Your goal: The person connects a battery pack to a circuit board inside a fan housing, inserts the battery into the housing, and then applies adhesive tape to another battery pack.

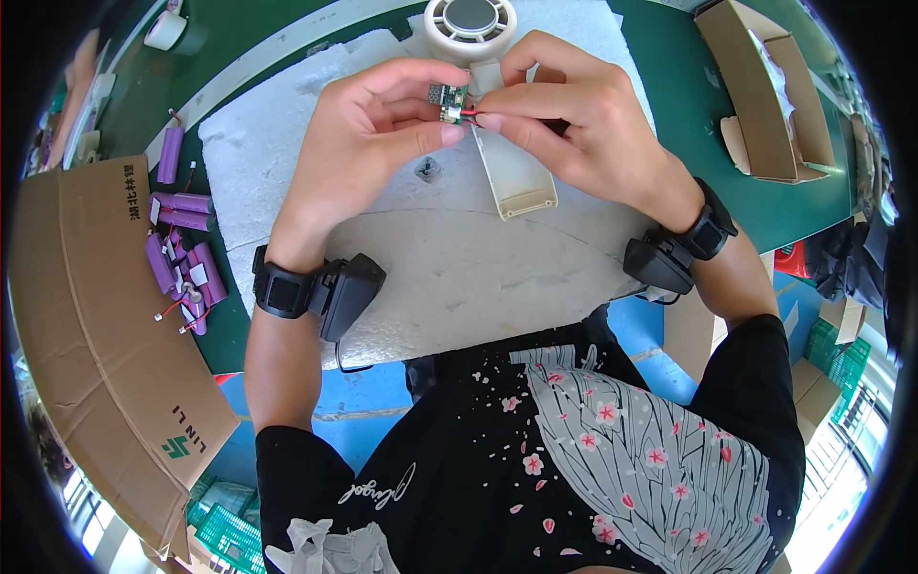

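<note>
Head view: the left hand [359, 143] grasps a small green circuit board [450, 101] between thumb and fingers, held over a white foam sheet [478, 277] near a cream handle case [517, 180]. The right hand [598, 115] has its fingers pinched on thin wires [470, 113] at the board's edge. Beyond sits a round cream fan head [469, 14]; purple batteries [206, 273] lie on the green tabletop [684, 86], left of the sheet.

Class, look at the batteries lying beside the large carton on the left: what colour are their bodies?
Purple; the batteries show in the head view.
</note>
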The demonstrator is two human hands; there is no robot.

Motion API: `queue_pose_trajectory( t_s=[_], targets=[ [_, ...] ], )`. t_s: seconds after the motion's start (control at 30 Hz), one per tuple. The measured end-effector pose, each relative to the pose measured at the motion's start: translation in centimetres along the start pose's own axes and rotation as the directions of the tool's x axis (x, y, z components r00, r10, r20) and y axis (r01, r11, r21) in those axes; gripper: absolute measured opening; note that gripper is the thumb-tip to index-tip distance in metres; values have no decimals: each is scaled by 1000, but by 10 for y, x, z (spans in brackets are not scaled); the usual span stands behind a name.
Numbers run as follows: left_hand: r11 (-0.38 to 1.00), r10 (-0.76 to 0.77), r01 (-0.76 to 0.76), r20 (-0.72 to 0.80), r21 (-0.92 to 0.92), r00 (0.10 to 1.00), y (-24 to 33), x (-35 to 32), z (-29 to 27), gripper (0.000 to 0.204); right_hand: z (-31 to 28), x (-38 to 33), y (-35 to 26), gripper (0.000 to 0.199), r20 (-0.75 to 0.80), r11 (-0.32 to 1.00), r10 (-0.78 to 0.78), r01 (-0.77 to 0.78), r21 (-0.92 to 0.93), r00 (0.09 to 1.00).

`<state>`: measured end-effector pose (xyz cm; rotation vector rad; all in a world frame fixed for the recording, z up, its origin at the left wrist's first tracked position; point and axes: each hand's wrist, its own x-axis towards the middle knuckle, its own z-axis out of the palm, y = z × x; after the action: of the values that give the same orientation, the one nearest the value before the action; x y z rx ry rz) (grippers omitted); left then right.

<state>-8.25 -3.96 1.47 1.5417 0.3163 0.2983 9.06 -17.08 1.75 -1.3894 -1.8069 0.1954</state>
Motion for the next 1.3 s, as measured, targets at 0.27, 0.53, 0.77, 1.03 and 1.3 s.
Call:
queue_pose_trajectory(
  t_s=[0.27,0.53,0.77,1.03,1.3],
  targets=[
    [997,22,-23,-4,-75,1000,-2,3,0,33,-3,1,2,8,100,999,31,-32,12,995],
    [999,39,-38,26,-38,999,-3,3,-2,32,-4,1,4,7,134,992,85,-96,79,987],
    [997,79,-80,-14,-9,997,-3,-1,4,28,-3,-2,3,6,136,992,108,-117,55,985],
    [993,72,-68,-44,96,996,0,-1,5,29,-2,-2,6,7,130,987,106,-120,105,986],
    [996,84,-85,-50,-17,995,-2,1,2,31,-1,0,6,8,122,991,80,-93,100,989]
  ],
)
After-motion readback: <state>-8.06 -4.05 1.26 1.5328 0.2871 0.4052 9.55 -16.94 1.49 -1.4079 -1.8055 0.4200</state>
